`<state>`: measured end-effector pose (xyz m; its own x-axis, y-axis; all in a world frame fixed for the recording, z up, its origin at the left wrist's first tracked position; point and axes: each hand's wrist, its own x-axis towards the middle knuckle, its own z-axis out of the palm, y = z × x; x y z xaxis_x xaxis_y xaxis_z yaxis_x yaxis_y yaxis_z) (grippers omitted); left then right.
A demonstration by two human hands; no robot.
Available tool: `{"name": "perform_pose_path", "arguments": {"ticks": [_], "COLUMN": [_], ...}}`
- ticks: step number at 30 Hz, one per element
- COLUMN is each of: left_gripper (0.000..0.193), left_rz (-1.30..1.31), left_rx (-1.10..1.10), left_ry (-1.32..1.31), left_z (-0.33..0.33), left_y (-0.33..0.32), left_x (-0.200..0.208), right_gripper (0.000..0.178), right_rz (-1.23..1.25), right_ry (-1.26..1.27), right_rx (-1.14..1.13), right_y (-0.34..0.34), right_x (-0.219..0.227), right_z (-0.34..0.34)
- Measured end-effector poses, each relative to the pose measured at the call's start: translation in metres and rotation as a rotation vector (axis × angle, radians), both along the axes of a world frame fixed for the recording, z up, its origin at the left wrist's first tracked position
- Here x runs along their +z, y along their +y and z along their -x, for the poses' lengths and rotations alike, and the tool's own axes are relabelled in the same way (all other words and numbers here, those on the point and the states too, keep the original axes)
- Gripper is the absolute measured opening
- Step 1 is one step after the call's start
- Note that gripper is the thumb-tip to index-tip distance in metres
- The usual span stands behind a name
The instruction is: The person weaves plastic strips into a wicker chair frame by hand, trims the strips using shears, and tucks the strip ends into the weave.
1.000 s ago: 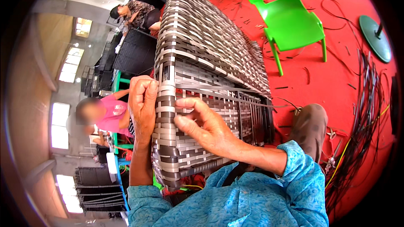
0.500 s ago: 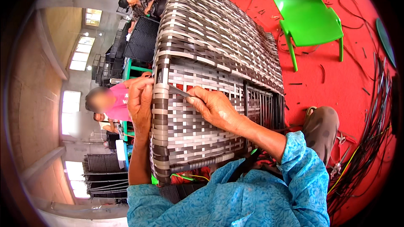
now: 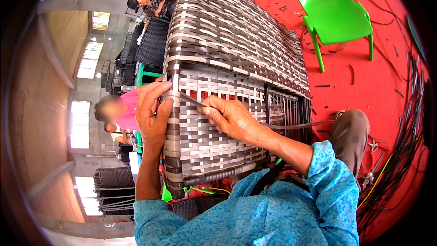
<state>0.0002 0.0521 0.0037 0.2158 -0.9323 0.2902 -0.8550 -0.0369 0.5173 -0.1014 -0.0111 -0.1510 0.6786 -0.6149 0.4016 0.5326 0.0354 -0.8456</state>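
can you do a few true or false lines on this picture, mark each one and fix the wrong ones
1. The right hand pinches a flat strip. True.
2. The left hand is down on the floor. False: it is at the edge of the woven piece.
3. The green chair stands on the red floor. True.
4. The loose bundle of dark strips lies on the picture's left side. False: it lies on the right side.
5. The woven piece mixes light and dark strands. True.
6. The person's shirt is plain yellow. False: it is blue and patterned.
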Motion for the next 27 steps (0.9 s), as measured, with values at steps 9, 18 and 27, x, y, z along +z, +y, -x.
{"name": "perform_pose_path", "arguments": {"ticks": [9,18,27], "left_gripper": [0.029,0.026,0.031], "left_rz": [-0.032,-0.013,-0.003], "left_rx": [-0.038,0.094,0.181], "left_ry": [-0.419,-0.210,0.066], "left_z": [-0.003,-0.008,-0.045], "left_y": [0.004,0.012,0.025], "left_x": [-0.002,-0.010,-0.022], "right_gripper": [0.012,0.021,0.019], "right_rz": [0.281,0.401,0.747], "right_ry": [-0.003,0.204,0.996], "right_rx": [-0.082,0.176,-0.288], "right_y": [-0.008,0.005,-0.107], "right_x": [-0.014,-0.063,-0.086], "right_z": [0.018,0.063,0.252]}}
